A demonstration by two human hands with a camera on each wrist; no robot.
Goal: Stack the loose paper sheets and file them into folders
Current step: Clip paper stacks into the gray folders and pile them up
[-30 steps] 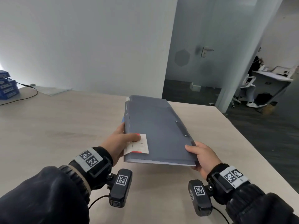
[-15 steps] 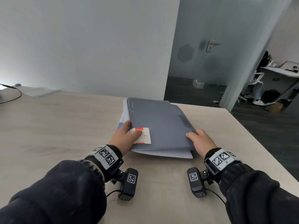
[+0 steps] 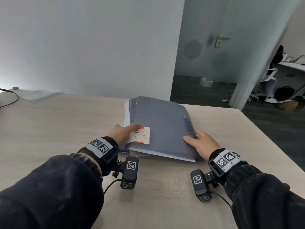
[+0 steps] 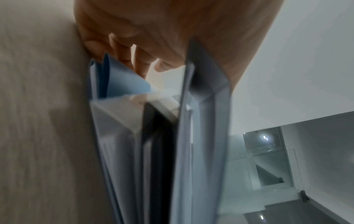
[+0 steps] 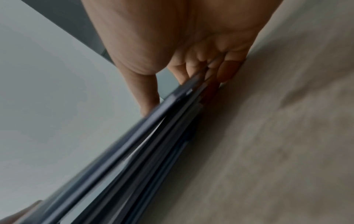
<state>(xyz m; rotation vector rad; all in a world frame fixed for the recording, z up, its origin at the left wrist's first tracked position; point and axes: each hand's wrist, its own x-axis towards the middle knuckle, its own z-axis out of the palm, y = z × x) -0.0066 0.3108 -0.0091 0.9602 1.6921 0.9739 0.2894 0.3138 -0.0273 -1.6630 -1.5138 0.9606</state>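
Note:
A grey-blue folder [image 3: 165, 129] with a white and red label [image 3: 142, 135] lies on top of a pile of similar folders [image 3: 132, 104] and white sheets [image 3: 126, 116] on the wooden table [image 3: 66, 129]. My left hand [image 3: 122, 134] grips its near left corner, thumb on the cover beside the label. In the left wrist view the left hand's fingers [image 4: 141, 66] reach under the top folder [image 4: 206, 121], above a light blue sheet [image 4: 124, 78]. My right hand [image 3: 201, 142] grips the near right corner, thumb on top. In the right wrist view its fingers [image 5: 226, 71] lie under the folder edges [image 5: 134, 144].
A clear plastic sleeve [image 3: 41, 95] and a black cable [image 3: 11, 98] lie at the table's back left. The table's right edge [image 3: 272, 138] runs close to the pile. Behind stand a white wall, a glass door with a handle [image 3: 221, 40] and an office chair [image 3: 269, 80].
The folder was held up over the table a second ago. Both hands have moved it forward and down onto the pile, still gripping its near corners.

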